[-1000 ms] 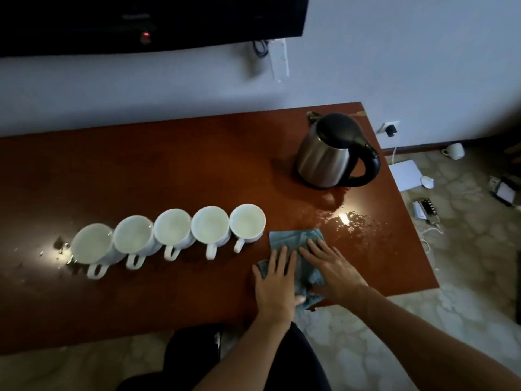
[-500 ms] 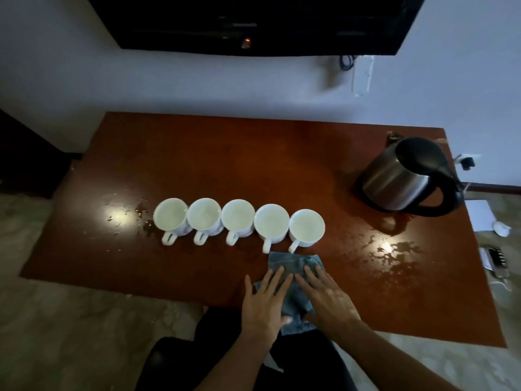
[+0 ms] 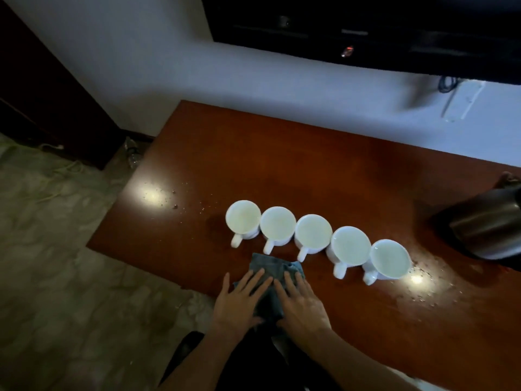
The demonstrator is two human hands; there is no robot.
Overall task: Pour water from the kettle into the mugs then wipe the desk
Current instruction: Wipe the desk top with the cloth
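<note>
Nearest, left hand (image 3: 238, 301) and right hand (image 3: 301, 303) side by side, fingers straight, pressing flat on a grey cloth (image 3: 269, 280) at the desk (image 3: 296, 170) front edge. Just beyond, five white mugs (image 3: 313, 231) touching in a row, handles toward the hands. Far right, steel kettle (image 3: 490, 230), droplets (image 3: 428, 275) near it.

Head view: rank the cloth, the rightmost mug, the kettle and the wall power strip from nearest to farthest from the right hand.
1. Cloth: under the right hand, pressed flat by its fingers.
2. Rightmost mug: to the hand's right, at the end of the row.
3. Kettle: at the desk's right edge, past that mug.
4. Power strip: up on the wall behind the desk.
</note>
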